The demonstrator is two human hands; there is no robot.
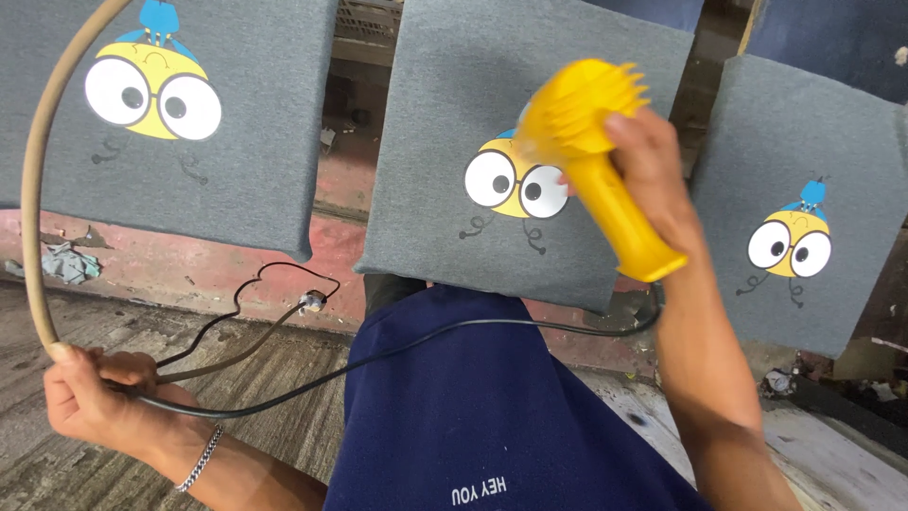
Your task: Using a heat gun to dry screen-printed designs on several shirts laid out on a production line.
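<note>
My right hand (653,170) grips a yellow heat gun (591,156) by its handle, its nozzle aimed at the cartoon print (506,180) on the middle grey fabric panel (530,132). My left hand (90,393), with a chain bracelet on its wrist, is closed on a bundle of lines: a thick beige hose (33,180) that arcs up to the left, and the black power cord (445,331) that runs across to the heat gun.
Grey fabric panels with the same big-eyed yellow print lie at the left (189,170) and right (804,208). A navy garment (492,416) hangs in front of me. The floor (236,312) below is worn red and grey, with a crumpled rag (66,263).
</note>
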